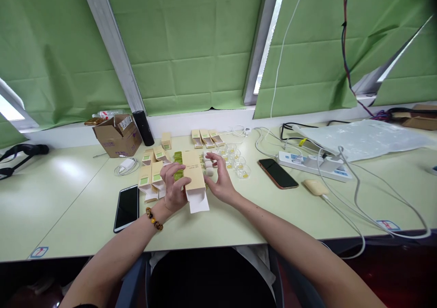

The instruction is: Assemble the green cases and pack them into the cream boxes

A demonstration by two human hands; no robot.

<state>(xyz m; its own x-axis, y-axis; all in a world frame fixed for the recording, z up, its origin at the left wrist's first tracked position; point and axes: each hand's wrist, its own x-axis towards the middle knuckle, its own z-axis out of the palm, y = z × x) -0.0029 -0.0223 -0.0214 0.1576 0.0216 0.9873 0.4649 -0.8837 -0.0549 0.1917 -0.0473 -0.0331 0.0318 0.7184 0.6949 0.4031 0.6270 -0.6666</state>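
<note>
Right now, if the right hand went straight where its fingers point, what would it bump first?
The right hand would probably meet the pale tan rectangular cardboard box in the left hand; small whitish round pieces nearby look lower, but depth is unclear.

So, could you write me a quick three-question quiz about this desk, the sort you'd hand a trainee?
1. What does the left hand hold?
2. True or false: the black cylinder is just to the right of the cardboard box in the picture.
3. Which of these lies nearest the white power strip: (a) the beaded bracelet, (b) the orange-edged phone, (c) the cardboard box?

Key: 1. A pale carton with a flap hanging open. 2. True. 3. b.
</note>
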